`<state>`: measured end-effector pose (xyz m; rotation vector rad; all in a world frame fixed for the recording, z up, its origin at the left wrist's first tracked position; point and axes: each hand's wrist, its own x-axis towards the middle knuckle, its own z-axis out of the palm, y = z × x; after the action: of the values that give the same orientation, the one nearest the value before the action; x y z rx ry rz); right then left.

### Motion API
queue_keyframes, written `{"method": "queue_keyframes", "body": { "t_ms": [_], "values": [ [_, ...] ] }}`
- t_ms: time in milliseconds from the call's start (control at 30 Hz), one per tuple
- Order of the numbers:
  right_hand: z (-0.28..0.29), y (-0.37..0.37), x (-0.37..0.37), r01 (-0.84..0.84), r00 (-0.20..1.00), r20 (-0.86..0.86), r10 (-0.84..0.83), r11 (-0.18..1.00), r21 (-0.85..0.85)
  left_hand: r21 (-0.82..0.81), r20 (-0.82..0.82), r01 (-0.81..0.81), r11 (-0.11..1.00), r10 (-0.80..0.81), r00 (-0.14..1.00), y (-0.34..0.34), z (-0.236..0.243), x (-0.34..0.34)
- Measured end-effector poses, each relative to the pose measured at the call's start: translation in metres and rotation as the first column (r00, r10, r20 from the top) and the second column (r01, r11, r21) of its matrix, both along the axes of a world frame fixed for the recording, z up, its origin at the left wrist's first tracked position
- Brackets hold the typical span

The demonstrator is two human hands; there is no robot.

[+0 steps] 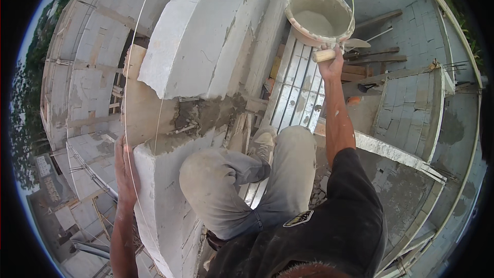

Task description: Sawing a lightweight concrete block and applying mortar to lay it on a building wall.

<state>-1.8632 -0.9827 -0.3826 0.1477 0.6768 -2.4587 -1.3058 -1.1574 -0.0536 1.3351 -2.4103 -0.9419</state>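
Observation:
My right hand (332,63) is closed round the wooden handle of a trowel (323,55); its blade shows just beyond my fingers. Right beside that hand stands a round bucket (337,13) with grey mortar inside, its wire handle leaning to one side. My left hand (125,167) lies with fingers stretched along the outer side of a near white block (172,180). Ahead of the fingers, a tan board (144,116) covers the outer side of a gap. Rough grey mortar (216,113) fills the bottom of this gap, between the near block and a far white block (190,41).
A thin string (135,36) runs along the wall's outer edge. The bucket rests on a slatted metal plank (298,85), with my shoe (264,146) at its near end. Timber pieces (378,56) lie lower down at right; block walls (411,103) stand below on both sides.

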Motion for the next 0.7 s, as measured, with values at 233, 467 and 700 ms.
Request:
{"method": "queue_keyframes", "body": {
  "t_ms": [233,467,700],
  "values": [
    [0.009,-0.029,-0.002,0.064,0.995,0.057,-0.083,0.958,0.279,-0.025,0.068,-0.045,0.999,0.047,0.997,0.000,-0.003,0.004],
    [0.051,-0.015,-0.005,0.034,0.995,-0.100,-0.014,0.979,0.202,-0.001,0.064,-0.042,0.999,0.042,0.997,-0.003,-0.005,0.006],
    [0.054,0.078,0.109,-0.063,0.998,0.011,0.063,0.921,0.384,-0.002,0.081,-0.049,0.999,0.049,0.995,0.001,0.000,0.005]
  ]
}}
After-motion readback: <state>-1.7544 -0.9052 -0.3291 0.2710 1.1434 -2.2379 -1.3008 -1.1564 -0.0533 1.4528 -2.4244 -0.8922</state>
